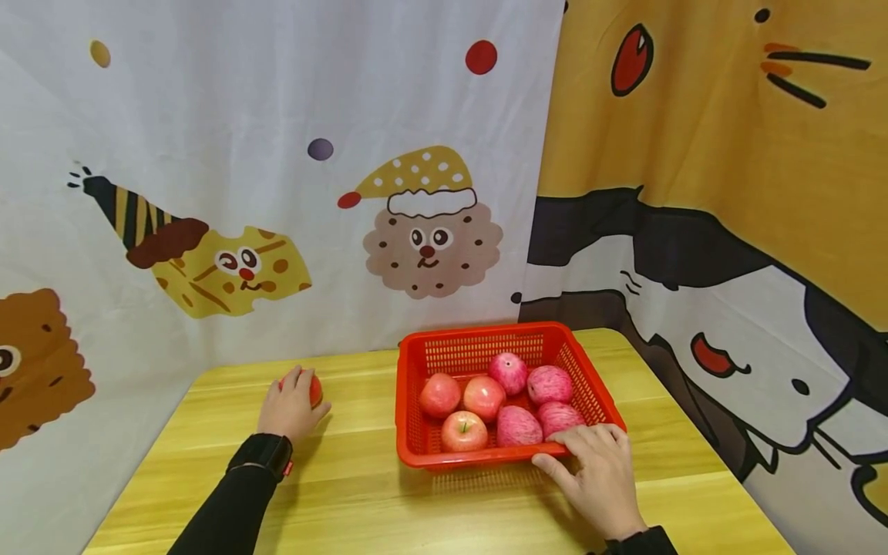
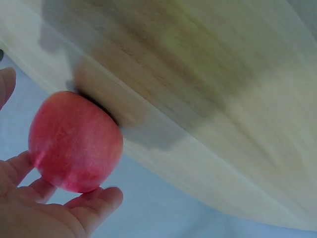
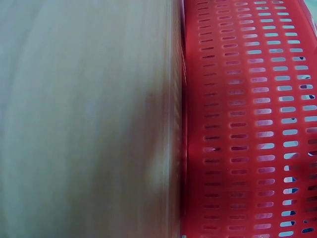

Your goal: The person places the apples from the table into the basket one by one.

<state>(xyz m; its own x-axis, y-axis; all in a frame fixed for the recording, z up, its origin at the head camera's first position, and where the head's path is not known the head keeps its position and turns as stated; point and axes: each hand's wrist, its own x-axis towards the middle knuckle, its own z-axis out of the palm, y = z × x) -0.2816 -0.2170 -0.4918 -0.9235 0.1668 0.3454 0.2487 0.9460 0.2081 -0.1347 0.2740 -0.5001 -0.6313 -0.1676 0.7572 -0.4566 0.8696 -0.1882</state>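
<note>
At the left of the head view, my left hand (image 1: 289, 407) lies over a red apple (image 1: 315, 391) on the table, its fingers curved round it and the thumb held off to the right. The left wrist view shows this apple (image 2: 77, 141) touching the tabletop, with fingers (image 2: 96, 208) against its side. My right hand (image 1: 598, 474) grips the near right rim of a red plastic basket (image 1: 479, 460), thumb outside. Several pinkish-red apples (image 1: 484, 398) lie in that basket. Only the slotted basket wall (image 3: 223, 124) and table show in the right wrist view, without the hand.
The wooden table (image 1: 361, 432) has rounded far corners. Behind it hangs a white curtain (image 1: 264, 100) with cartoon prints, and a yellow, black and white patterned cloth (image 1: 694, 146) covers the right side.
</note>
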